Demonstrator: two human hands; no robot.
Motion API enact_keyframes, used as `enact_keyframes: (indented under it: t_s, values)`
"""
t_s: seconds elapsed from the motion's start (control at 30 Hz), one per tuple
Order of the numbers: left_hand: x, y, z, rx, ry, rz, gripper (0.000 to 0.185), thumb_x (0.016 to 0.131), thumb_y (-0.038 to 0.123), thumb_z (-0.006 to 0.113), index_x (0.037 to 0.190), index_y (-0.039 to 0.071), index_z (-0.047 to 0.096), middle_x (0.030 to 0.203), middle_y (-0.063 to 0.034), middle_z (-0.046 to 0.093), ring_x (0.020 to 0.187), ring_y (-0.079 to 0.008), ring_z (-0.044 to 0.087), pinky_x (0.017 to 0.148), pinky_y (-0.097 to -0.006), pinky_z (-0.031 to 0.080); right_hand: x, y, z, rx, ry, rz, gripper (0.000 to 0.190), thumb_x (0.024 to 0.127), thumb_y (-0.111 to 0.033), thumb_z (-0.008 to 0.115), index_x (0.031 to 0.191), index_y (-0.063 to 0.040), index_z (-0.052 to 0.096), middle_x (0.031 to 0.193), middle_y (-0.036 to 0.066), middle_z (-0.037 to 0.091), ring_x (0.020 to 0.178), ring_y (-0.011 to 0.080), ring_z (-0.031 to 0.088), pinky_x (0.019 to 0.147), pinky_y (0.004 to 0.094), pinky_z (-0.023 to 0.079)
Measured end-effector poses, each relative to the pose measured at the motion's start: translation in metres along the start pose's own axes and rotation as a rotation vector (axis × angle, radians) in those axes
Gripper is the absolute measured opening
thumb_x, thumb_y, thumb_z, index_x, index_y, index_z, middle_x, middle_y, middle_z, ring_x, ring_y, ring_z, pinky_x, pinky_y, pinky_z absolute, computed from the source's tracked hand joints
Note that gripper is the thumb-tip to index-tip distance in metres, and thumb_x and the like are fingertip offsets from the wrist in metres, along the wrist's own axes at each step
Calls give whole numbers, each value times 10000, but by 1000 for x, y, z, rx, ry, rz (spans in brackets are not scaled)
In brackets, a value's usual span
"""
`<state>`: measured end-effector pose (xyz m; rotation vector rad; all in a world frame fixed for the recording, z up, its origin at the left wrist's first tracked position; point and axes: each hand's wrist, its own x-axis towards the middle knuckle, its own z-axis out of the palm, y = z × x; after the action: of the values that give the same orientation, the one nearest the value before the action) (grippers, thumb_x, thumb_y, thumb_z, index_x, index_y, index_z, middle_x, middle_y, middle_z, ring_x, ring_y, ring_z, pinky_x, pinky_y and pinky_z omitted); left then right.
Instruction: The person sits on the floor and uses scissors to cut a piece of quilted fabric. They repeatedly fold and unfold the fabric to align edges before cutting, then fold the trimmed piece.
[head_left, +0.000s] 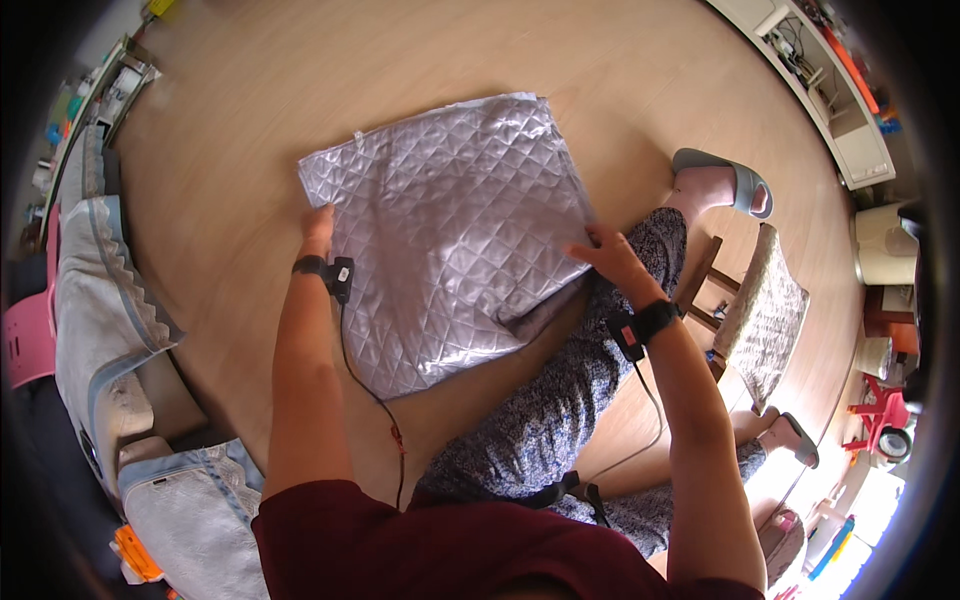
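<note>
A silvery-lilac quilted cloth (450, 202), stitched in a diamond pattern, is spread on the wooden floor (225, 97). Its lower right part is rumpled, and a fold there shows a darker underside. At the cloth's left edge is my left hand (319, 226); its fingertips are blurred, so whether they pinch the fabric cannot be made out. My right hand (611, 256) touches the right edge, thumb and forefinger apart, the thumb lying over the cloth. Each wrist wears a black strap with a small cabled box.
At left stand seats draped with pale lace-trimmed covers (105, 270), beside a pink plastic chair (30, 337). A low wooden stool with a fabric-covered seat (765, 315) is on the right. A white cabinet (862, 154) lines the upper right. My slippered foot (720, 184) rests nearby.
</note>
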<state>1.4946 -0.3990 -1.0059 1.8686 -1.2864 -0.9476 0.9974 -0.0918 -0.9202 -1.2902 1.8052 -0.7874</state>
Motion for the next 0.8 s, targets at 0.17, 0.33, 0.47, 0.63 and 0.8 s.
enact_keyframes:
  t_s: [0.17, 0.33, 0.47, 0.63, 0.8]
  values:
    - [6, 6, -12, 19, 33, -93, 539, 870, 333, 734, 1134, -130, 652, 1139, -241, 693, 1018, -318, 675, 849, -454, 522, 12, 31, 32, 96, 20, -90, 586, 786, -304, 805, 1245, 9, 619, 1127, 226, 688, 1041, 343, 660, 898, 432, 527]
    - [39, 18, -42, 210, 45, 10, 651, 877, 391, 729, 1230, -141, 602, 1252, -292, 646, 1134, -383, 638, 956, -446, 494, -2, 47, 45, -141, 122, -125, 499, 824, -324, 767, 1171, 18, 660, 1045, 199, 708, 951, 321, 676, 834, 402, 543]
    - [40, 35, -54, 100, 89, 51, 640, 880, 401, 716, 1238, -117, 606, 1225, -266, 662, 1128, -379, 632, 964, -455, 484, -19, -5, 43, 25, -108, -59, 553, 745, -327, 830, 1142, 25, 675, 1019, 207, 723, 956, 345, 691, 832, 422, 552]
    - [41, 76, -114, 10, 353, 241, 578, 923, 407, 664, 1180, -110, 633, 1118, -224, 688, 979, -314, 666, 873, -427, 515, -113, -125, 41, 273, -912, -44, 798, 942, -432, 679, 1564, -87, 318, 1501, 168, 464, 1351, 295, 489, 1087, 419, 458]
    - [76, 166, -220, -248, 172, 76, 587, 1002, 447, 569, 1178, -111, 626, 1099, -210, 693, 964, -318, 694, 852, -411, 581, -175, -163, 92, 575, -1394, -80, 793, 921, -408, 732, 1569, -178, 337, 1416, 181, 560, 1322, 265, 525, 1080, 435, 461]
